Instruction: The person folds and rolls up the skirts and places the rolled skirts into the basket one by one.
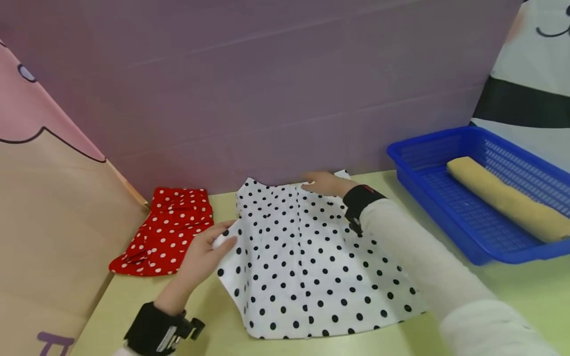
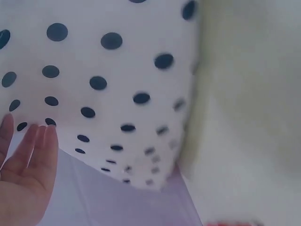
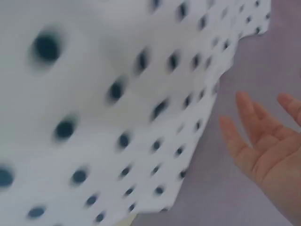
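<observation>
A white garment with black polka dots (image 1: pixel 285 257) lies spread on the table, its left side lifted off the surface. My left hand (image 1: pixel 207 254) pinches that raised left edge, thumb on top and fingers behind. In the left wrist view, the left hand (image 2: pixel 30 174) shows at the lower left, fingertips at the cloth's border. My right hand (image 1: pixel 327 183) is at the garment's far edge, near its upper right corner. Seen from the right wrist, the right hand (image 3: pixel 268 146) has loosely extended fingers beside the cloth (image 3: pixel 141 117), with nothing gripped.
A red cloth with white dots (image 1: pixel 173 237) lies folded at the left. On the right stands a blue plastic basket (image 1: pixel 441 217) holding a rolled yellow cloth (image 1: pixel 507 198). A purple backdrop (image 1: pixel 276 99) rises behind the pale green table (image 1: pixel 222 316).
</observation>
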A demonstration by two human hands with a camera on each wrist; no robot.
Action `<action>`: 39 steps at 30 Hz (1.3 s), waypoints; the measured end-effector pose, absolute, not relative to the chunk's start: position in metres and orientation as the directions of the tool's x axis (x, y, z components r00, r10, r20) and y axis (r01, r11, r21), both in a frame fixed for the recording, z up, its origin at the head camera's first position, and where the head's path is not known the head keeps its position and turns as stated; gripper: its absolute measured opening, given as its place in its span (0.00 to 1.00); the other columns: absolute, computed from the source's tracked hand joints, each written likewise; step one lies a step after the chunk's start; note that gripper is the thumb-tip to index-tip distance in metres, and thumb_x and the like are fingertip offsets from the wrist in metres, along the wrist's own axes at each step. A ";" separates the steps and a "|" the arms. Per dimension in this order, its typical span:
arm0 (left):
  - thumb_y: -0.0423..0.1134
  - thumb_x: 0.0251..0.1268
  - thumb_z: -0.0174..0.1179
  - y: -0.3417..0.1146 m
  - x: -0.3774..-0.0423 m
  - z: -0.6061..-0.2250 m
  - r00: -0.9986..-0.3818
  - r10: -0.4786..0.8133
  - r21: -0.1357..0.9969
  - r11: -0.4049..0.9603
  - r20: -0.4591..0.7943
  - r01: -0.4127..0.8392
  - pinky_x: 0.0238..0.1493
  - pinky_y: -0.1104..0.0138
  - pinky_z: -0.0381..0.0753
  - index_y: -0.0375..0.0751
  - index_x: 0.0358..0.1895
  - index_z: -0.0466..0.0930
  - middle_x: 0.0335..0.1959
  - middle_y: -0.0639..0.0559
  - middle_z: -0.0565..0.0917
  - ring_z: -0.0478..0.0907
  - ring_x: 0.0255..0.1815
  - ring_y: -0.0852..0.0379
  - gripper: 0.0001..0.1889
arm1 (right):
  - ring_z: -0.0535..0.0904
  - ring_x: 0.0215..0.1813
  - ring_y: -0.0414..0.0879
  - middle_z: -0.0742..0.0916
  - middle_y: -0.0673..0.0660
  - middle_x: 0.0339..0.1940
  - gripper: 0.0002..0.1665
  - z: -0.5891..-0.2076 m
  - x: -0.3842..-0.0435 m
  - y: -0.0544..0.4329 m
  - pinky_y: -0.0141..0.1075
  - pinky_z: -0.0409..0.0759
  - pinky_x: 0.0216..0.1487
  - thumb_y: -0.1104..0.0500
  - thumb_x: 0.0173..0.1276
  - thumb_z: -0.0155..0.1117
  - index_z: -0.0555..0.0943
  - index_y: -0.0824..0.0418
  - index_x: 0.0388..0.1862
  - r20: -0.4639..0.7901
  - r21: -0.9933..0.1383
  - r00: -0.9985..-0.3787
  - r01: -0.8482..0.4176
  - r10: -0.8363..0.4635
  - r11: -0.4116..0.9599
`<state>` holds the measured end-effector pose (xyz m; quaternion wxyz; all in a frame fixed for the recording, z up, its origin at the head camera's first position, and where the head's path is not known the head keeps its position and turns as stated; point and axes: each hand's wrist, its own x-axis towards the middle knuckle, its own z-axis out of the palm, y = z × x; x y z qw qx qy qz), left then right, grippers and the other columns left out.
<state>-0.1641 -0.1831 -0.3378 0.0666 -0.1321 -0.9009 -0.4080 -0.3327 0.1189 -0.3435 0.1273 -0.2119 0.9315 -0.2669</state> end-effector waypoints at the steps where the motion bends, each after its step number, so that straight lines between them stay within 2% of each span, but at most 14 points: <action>1: 0.37 0.65 0.58 -0.176 -0.167 -0.338 -0.948 0.205 0.723 0.613 0.243 0.318 0.60 0.55 0.74 0.38 0.57 0.78 0.59 0.44 0.78 0.75 0.60 0.47 0.18 | 0.70 0.65 0.61 0.67 0.66 0.70 0.33 -0.340 -0.331 0.110 0.51 0.70 0.62 0.50 0.76 0.45 0.55 0.61 0.74 -0.128 -0.586 -0.857 -0.340 -0.498 0.736; 4: 0.35 0.64 0.59 -0.155 -0.174 -0.340 -0.927 0.264 0.735 0.566 0.268 0.374 0.62 0.51 0.70 0.37 0.54 0.80 0.60 0.44 0.78 0.73 0.63 0.46 0.16 | 0.74 0.61 0.60 0.65 0.61 0.73 0.33 -0.333 -0.328 0.086 0.52 0.72 0.60 0.47 0.76 0.43 0.54 0.55 0.75 -0.176 -0.681 -0.800 -0.322 -0.574 0.658; 7: 0.34 0.63 0.60 -0.139 -0.178 -0.345 -0.905 0.324 0.724 0.550 0.276 0.417 0.63 0.51 0.69 0.36 0.50 0.81 0.60 0.45 0.78 0.73 0.63 0.46 0.14 | 0.75 0.60 0.59 0.62 0.60 0.74 0.33 -0.333 -0.326 0.068 0.52 0.72 0.61 0.45 0.76 0.42 0.51 0.49 0.76 -0.243 -0.745 -0.733 -0.278 -0.635 0.606; 11: 0.34 0.62 0.59 -0.122 -0.181 -0.352 -0.860 0.412 0.684 0.534 0.301 0.496 0.63 0.52 0.70 0.34 0.41 0.83 0.57 0.45 0.79 0.74 0.62 0.47 0.08 | 0.75 0.60 0.55 0.63 0.59 0.74 0.35 -0.337 -0.323 0.054 0.48 0.74 0.60 0.43 0.75 0.43 0.49 0.45 0.77 -0.306 -0.753 -0.710 -0.227 -0.634 0.617; 13: 0.34 0.62 0.58 -0.116 -0.181 -0.355 -0.838 0.447 0.669 0.523 0.312 0.528 0.62 0.54 0.71 0.36 0.32 0.81 0.56 0.45 0.80 0.75 0.61 0.48 0.05 | 0.73 0.62 0.55 0.62 0.58 0.74 0.37 -0.338 -0.320 0.050 0.46 0.74 0.59 0.43 0.74 0.45 0.49 0.49 0.77 -0.312 -0.736 -0.716 -0.233 -0.624 0.636; 17: 0.34 0.63 0.57 -0.108 -0.180 -0.359 -0.804 0.514 0.660 0.497 0.300 0.563 0.61 0.56 0.72 0.40 0.21 0.72 0.56 0.46 0.81 0.75 0.61 0.50 0.12 | 0.66 0.69 0.55 0.58 0.58 0.77 0.42 -0.340 -0.316 0.047 0.45 0.73 0.61 0.45 0.73 0.49 0.46 0.57 0.77 -0.285 -0.692 -0.741 -0.280 -0.608 0.666; 22: 0.35 0.65 0.56 -0.095 -0.173 -0.360 -0.746 0.621 0.653 0.464 0.242 0.598 0.63 0.59 0.71 0.39 0.27 0.77 0.57 0.46 0.79 0.73 0.62 0.51 0.08 | 0.58 0.74 0.55 0.58 0.61 0.76 0.44 -0.342 -0.326 0.049 0.46 0.62 0.70 0.53 0.70 0.56 0.45 0.59 0.77 -0.179 -0.623 -0.805 -0.353 -0.566 0.698; 24: 0.34 0.65 0.55 -0.089 -0.169 -0.359 -0.725 0.652 0.653 0.452 0.222 0.607 0.63 0.59 0.71 0.39 0.25 0.76 0.58 0.45 0.79 0.73 0.63 0.51 0.09 | 0.58 0.74 0.56 0.62 0.63 0.74 0.41 -0.341 -0.330 0.053 0.45 0.60 0.72 0.56 0.70 0.56 0.50 0.61 0.76 -0.140 -0.589 -0.826 -0.374 -0.547 0.716; 26: 0.35 0.66 0.54 -0.084 -0.165 -0.359 -0.715 0.669 0.655 0.449 0.204 0.607 0.63 0.61 0.71 0.41 0.20 0.70 0.58 0.45 0.79 0.73 0.63 0.52 0.14 | 0.63 0.71 0.56 0.68 0.63 0.71 0.35 -0.341 -0.333 0.057 0.45 0.63 0.69 0.58 0.70 0.56 0.59 0.64 0.72 -0.097 -0.550 -0.837 -0.406 -0.539 0.730; 28: 0.34 0.66 0.54 -0.079 -0.161 -0.357 -0.714 0.674 0.665 0.447 0.190 0.598 0.63 0.62 0.71 0.41 0.19 0.67 0.58 0.45 0.79 0.72 0.63 0.53 0.15 | 0.71 0.65 0.56 0.76 0.64 0.63 0.27 -0.341 -0.335 0.060 0.43 0.70 0.64 0.58 0.69 0.58 0.70 0.66 0.65 -0.037 -0.532 -0.857 -0.418 -0.514 0.736; 30: 0.34 0.66 0.54 -0.075 -0.157 -0.356 -0.725 0.665 0.673 0.456 0.177 0.583 0.63 0.63 0.71 0.42 0.20 0.70 0.58 0.45 0.79 0.73 0.63 0.54 0.14 | 0.77 0.56 0.54 0.82 0.63 0.54 0.20 -0.342 -0.337 0.063 0.40 0.76 0.55 0.58 0.67 0.61 0.78 0.66 0.55 0.032 -0.528 -0.880 -0.417 -0.474 0.740; 33: 0.34 0.66 0.55 -0.069 -0.150 -0.353 -0.740 0.645 0.674 0.462 0.191 0.576 0.59 0.64 0.73 0.41 0.24 0.75 0.58 0.45 0.79 0.75 0.60 0.53 0.10 | 0.80 0.42 0.50 0.85 0.61 0.42 0.13 -0.343 -0.341 0.066 0.36 0.77 0.43 0.58 0.63 0.65 0.82 0.66 0.43 0.107 -0.565 -0.909 -0.389 -0.404 0.728; 36: 0.36 0.66 0.55 -0.065 -0.146 -0.348 -0.780 0.585 0.702 0.459 0.224 0.545 0.55 0.65 0.75 0.39 0.27 0.78 0.57 0.47 0.79 0.76 0.58 0.53 0.09 | 0.77 0.39 0.50 0.83 0.61 0.40 0.15 -0.336 -0.346 0.070 0.36 0.76 0.41 0.61 0.62 0.65 0.78 0.67 0.45 0.089 -0.649 -0.929 -0.328 -0.360 0.686; 39: 0.36 0.66 0.55 -0.062 -0.144 -0.341 -0.828 0.504 0.796 0.382 0.246 0.469 0.52 0.65 0.76 0.35 0.32 0.81 0.56 0.46 0.79 0.76 0.55 0.50 0.09 | 0.77 0.50 0.55 0.79 0.65 0.52 0.23 -0.323 -0.350 0.076 0.41 0.76 0.51 0.61 0.64 0.62 0.72 0.69 0.57 0.019 -0.713 -0.942 -0.248 -0.335 0.656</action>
